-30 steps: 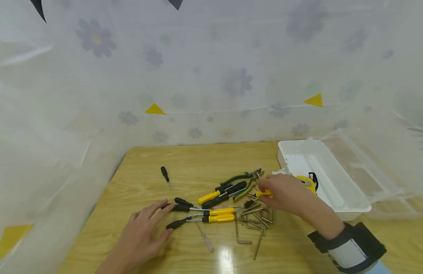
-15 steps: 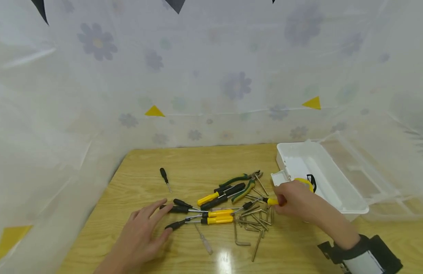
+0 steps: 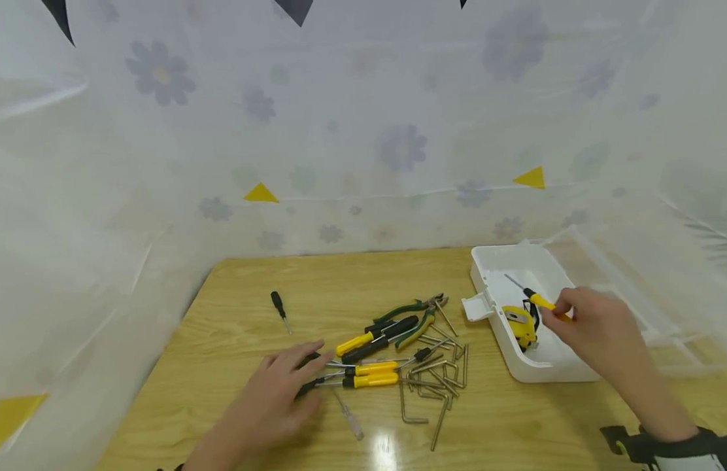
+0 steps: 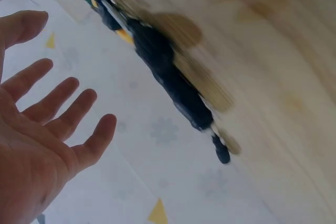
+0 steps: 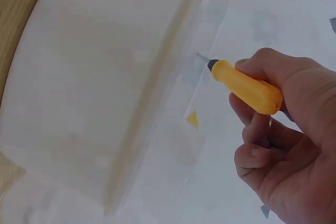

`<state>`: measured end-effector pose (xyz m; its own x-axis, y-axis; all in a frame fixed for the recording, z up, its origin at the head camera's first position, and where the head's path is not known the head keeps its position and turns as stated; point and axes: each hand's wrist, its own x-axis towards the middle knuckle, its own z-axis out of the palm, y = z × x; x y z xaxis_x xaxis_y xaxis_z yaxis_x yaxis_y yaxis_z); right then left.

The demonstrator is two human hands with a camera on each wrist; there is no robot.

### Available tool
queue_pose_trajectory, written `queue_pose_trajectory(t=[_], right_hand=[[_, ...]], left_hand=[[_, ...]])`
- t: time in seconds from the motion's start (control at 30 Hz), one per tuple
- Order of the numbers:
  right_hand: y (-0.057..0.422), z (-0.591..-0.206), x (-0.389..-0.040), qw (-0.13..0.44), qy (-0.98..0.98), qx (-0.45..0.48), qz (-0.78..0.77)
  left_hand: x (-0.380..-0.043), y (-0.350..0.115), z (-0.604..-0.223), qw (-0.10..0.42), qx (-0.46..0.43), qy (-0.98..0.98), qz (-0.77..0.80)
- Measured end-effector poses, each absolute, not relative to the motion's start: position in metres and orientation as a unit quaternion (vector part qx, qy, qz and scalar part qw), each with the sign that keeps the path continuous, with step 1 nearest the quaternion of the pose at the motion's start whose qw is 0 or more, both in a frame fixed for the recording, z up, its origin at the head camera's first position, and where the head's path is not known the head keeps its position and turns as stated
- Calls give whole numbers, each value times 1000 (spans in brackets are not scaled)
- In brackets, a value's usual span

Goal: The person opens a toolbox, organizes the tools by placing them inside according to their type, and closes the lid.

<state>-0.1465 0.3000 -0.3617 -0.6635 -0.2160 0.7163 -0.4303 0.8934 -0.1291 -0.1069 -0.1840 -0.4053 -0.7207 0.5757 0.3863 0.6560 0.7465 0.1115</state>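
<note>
My right hand [image 3: 601, 333] pinches the yellow handle of a screwdriver [image 3: 542, 301] above the open white box [image 3: 546, 374]. Its shaft points away to the upper left. The right wrist view shows thumb and fingers around the yellow handle [image 5: 247, 87]. Inside the box lies a yellow tape measure [image 3: 519, 326]. My left hand [image 3: 272, 399] hovers by the black handles of some screwdrivers, partly covering them. In the left wrist view its fingers [image 4: 60, 98] are spread and hold nothing. Beside it lie two yellow-handled screwdrivers [image 3: 372, 379] side by side.
Several hex keys [image 3: 440, 379] lie heaped at mid-table, with green-handled pliers [image 3: 422, 314] behind them. A small black screwdriver [image 3: 279, 307] lies apart at the back left, and a clear-handled screwdriver [image 3: 352, 418] in front. The box's clear lid [image 3: 622, 288] leans open to the right.
My right hand has carried the yellow screwdriver from beside the hex keys rightward to above the box. My left hand has shifted slightly right over the black handles.
</note>
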Motion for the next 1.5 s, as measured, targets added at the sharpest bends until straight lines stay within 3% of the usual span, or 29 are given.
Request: queue_pose_trajectory(t=[0.17, 0.37, 0.47, 0.73, 1.23, 1.5], right_hand=[[323, -368, -135, 383, -910, 95, 129], [333, -378, -132, 401, -906, 63, 122], [336, -380, -132, 397, -908, 57, 121], [338, -382, -134, 372, -918, 80, 110], [336, -378, -150, 91, -986, 46, 130], [322, -384, -151, 183, -970, 37, 154]], left_hand=[[-100, -165, -406, 144, -377, -904, -139], [-96, -146, -405, 58, -386, -906, -165], [-96, -140, -405, 43, -393, -904, -163], [-94, -139, -411, 77, -406, -899, -146], [-94, -155, -405, 117, -369, -910, -148], [-95, -188, -389, 203, -288, -926, -137]])
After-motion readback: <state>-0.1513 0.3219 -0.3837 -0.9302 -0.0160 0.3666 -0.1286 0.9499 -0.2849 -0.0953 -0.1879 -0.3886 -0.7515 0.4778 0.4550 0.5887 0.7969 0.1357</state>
